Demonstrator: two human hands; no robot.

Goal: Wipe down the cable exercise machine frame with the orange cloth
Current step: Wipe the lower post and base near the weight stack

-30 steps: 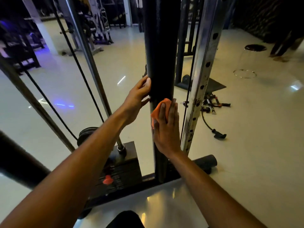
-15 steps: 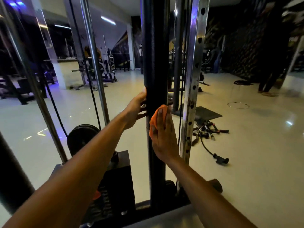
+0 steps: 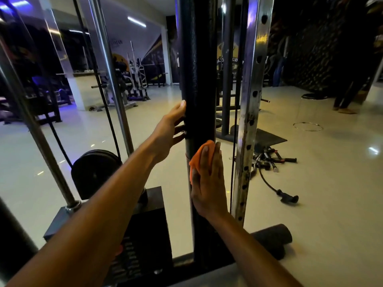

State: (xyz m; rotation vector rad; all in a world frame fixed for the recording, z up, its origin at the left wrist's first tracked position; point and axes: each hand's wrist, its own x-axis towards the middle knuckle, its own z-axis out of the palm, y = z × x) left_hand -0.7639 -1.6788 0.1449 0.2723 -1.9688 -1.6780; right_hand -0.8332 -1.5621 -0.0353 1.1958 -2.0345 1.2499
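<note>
Where pressed, orange cloth (image 3: 202, 157) bunches.

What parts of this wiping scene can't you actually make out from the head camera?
- Orange cloth: mostly covered by the right hand.
- Black upright post: top cut off by the frame edge.
- Left hand: fingertips hidden behind the post.
- Weight stack: markings too dark to read.

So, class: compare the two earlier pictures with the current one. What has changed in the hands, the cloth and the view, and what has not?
The camera tilted up, showing more of the gym. Against the black post, any travel of the right hand and orange cloth is too slight to judge. Unchanged: the right hand presses the cloth flat on the post, the left hand steadies the post's left side, nothing was let go.
</note>
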